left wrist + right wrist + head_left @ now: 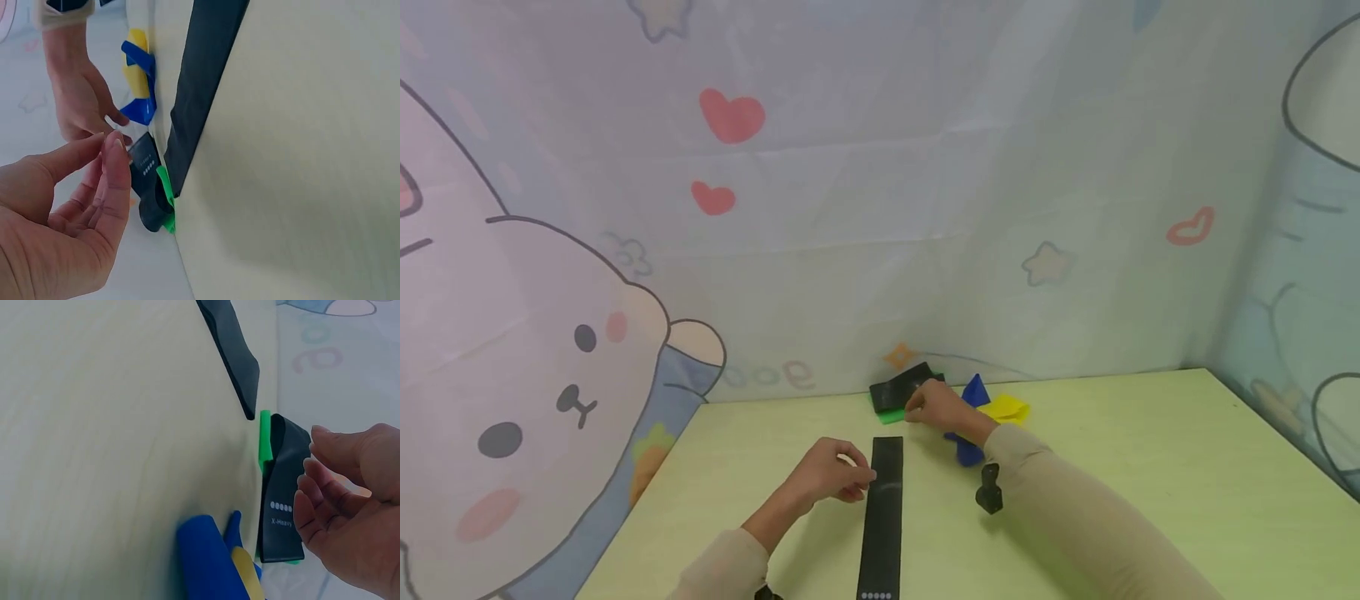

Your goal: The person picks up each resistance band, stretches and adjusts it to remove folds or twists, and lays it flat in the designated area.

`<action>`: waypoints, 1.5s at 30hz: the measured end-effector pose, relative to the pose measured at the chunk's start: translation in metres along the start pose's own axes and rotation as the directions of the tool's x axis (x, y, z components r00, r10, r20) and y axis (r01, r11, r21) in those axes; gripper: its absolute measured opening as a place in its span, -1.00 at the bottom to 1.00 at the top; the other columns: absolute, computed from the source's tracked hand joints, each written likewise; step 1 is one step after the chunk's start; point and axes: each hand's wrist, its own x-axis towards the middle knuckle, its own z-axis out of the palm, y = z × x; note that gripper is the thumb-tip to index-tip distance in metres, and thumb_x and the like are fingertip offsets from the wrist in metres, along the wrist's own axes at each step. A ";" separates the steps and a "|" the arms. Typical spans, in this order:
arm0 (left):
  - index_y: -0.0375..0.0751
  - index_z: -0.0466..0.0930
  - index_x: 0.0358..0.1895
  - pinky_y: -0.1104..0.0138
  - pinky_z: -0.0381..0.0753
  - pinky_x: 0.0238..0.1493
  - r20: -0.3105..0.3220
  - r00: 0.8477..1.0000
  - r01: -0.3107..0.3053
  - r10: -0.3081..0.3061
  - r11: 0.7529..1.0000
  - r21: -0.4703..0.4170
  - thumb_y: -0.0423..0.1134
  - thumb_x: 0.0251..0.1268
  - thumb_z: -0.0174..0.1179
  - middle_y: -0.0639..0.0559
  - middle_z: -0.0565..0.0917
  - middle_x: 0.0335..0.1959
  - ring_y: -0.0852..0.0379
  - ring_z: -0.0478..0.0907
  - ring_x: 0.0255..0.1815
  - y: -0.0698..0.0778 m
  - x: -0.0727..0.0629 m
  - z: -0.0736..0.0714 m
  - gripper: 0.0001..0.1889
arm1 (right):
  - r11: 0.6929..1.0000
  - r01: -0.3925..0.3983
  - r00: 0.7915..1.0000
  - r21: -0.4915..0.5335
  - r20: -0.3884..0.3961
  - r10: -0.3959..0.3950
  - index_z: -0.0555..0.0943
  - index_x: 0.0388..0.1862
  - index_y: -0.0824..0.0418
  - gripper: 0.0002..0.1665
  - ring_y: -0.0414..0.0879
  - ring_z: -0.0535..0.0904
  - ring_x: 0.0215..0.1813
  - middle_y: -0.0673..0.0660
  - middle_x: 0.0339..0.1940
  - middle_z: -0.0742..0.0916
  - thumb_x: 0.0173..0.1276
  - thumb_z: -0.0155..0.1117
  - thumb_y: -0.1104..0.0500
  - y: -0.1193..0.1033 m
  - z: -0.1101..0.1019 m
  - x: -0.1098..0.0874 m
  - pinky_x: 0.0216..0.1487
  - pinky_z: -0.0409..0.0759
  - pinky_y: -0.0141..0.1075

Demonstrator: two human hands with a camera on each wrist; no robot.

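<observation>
A long black exercise band (883,517) lies flat on the table, running toward the far edge, with dots printed at its near end. My left hand (829,473) hovers at its left edge, thumb and index fingertips close together with nothing between them. At the back, a black exercise band (282,500) marked X-Heavy lies folded over a green band (892,416). Close beside this pair is my right hand (946,408), its fingers loosely curved and holding nothing. Under and behind the right wrist are a blue band (970,454) and a yellow band (1009,408), crumpled together.
The pale yellow-green table (1112,467) ends at a cloth backdrop (880,292) printed with a cartoon animal, hearts and stars. The bundled bands lie along that back edge. A dark wrist device (989,490) is strapped at the right sleeve.
</observation>
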 end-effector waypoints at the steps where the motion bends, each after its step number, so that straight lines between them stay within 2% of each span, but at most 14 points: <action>1: -0.41 0.65 -0.26 0.10 0.75 -0.32 -0.015 1.000 -0.001 0.001 1.000 -0.002 -0.37 0.26 0.35 -0.20 0.72 -0.46 -0.01 0.70 -0.52 0.000 0.003 -0.002 -0.86 | 1.000 0.001 1.000 0.002 -0.002 -0.001 0.74 -0.08 0.45 -0.77 0.10 0.71 -0.08 0.25 -0.14 0.78 0.38 0.34 0.30 0.000 -0.002 0.000 -0.05 0.68 -0.08; 7: -0.45 0.64 -0.22 0.10 0.75 -0.30 -0.101 0.995 0.011 -0.012 1.000 -0.005 -0.41 0.31 0.30 -0.23 0.73 -0.43 -0.04 0.72 -0.49 -0.005 0.020 -0.010 -0.88 | 1.000 -0.019 1.000 -0.003 -0.003 0.019 0.71 -0.02 0.45 -0.73 0.14 0.67 0.01 0.26 -0.08 0.77 0.42 0.28 0.29 0.001 -0.013 0.001 0.02 0.65 -0.08; 10: -0.45 0.63 -0.20 0.10 0.74 -0.28 -0.133 0.991 0.004 -0.005 1.000 -0.006 -0.40 0.34 0.27 -0.27 0.73 -0.39 -0.09 0.73 -0.44 -0.005 0.031 -0.012 -0.88 | 0.998 -0.056 0.998 -0.018 -0.026 0.056 0.70 0.00 0.44 -0.73 0.14 0.66 0.03 0.26 -0.05 0.75 0.45 0.24 0.28 0.003 -0.018 0.001 0.02 0.65 -0.09; 15: -0.47 0.65 -0.15 0.10 0.74 -0.24 -0.157 0.987 -0.031 0.030 1.000 -0.004 -0.38 0.39 0.23 -0.30 0.72 -0.33 -0.16 0.73 -0.36 -0.008 0.051 -0.013 -0.85 | 0.992 -0.130 0.990 0.006 -0.057 0.130 0.69 0.01 0.45 -0.73 0.10 0.66 0.00 0.26 -0.06 0.75 0.47 0.18 0.32 0.006 -0.021 -0.001 0.00 0.65 -0.11; 22: -0.49 0.68 -0.04 0.17 0.74 -0.23 -0.209 0.973 -0.093 0.095 0.995 0.022 -0.35 0.47 0.16 -0.28 0.72 -0.25 -0.09 0.72 -0.31 -0.010 0.077 -0.006 -0.77 | 0.990 -0.142 0.985 0.017 -0.092 0.143 0.70 -0.01 0.46 -0.73 0.10 0.67 -0.01 0.28 -0.06 0.75 0.45 0.20 0.31 0.010 -0.022 -0.002 -0.01 0.66 -0.10; 28: -0.46 0.65 0.02 0.12 0.73 -0.20 -0.246 0.957 -0.146 0.155 0.988 0.054 -0.38 0.49 0.12 -0.32 0.71 -0.22 -0.28 0.69 -0.19 -0.007 0.093 -0.004 -0.77 | 0.987 -0.150 0.980 0.052 -0.126 0.155 0.71 -0.03 0.46 -0.74 0.08 0.67 -0.08 0.28 -0.08 0.76 0.43 0.23 0.31 0.015 -0.022 0.000 -0.05 0.67 -0.10; 32: -0.43 0.66 0.03 0.05 0.70 -0.11 -0.254 0.945 -0.174 0.204 0.975 0.136 -0.38 0.47 0.14 -0.26 0.70 -0.14 -0.28 0.65 -0.08 -0.005 0.105 -0.003 -0.77 | 0.986 -0.163 0.975 0.021 -0.152 0.165 0.72 -0.07 0.47 -0.75 0.06 0.66 -0.17 0.30 -0.12 0.77 0.41 0.23 0.33 0.022 -0.021 0.000 -0.09 0.67 -0.10; 36: -0.40 0.66 0.07 0.02 0.62 0.02 -0.262 0.936 -0.181 0.234 0.960 0.212 -0.36 0.43 0.19 -0.22 0.69 -0.02 -0.19 0.62 0.04 -0.005 0.118 -0.003 -0.74 | 0.982 -0.187 0.964 -0.004 -0.191 0.183 0.72 -0.05 0.46 -0.74 0.07 0.67 -0.07 0.30 -0.05 0.75 0.41 0.22 0.32 0.026 -0.019 0.003 -0.03 0.67 -0.08; 40: -0.39 0.64 0.12 -0.02 0.56 0.14 -0.242 0.938 -0.192 0.250 0.952 0.237 -0.35 0.45 0.15 -0.23 0.66 0.08 -0.19 0.58 0.15 -0.006 0.131 -0.002 -0.72 | 0.975 -0.220 0.953 -0.004 -0.214 0.214 0.72 -0.07 0.46 -0.74 0.11 0.65 -0.02 0.30 -0.05 0.75 0.40 0.23 0.31 0.024 -0.020 0.007 0.00 0.65 -0.08; 45: -0.39 0.59 0.20 -0.05 0.54 0.16 -0.177 0.943 -0.220 0.283 0.926 0.307 -0.33 0.54 0.05 -0.26 0.60 0.18 -0.22 0.52 0.21 -0.007 0.145 0.002 -0.69 | 0.969 -0.247 0.945 -0.002 -0.224 0.240 0.71 -0.09 0.49 -0.74 0.10 0.65 -0.10 0.33 -0.08 0.75 0.36 0.25 0.32 0.015 -0.021 0.008 -0.05 0.67 -0.09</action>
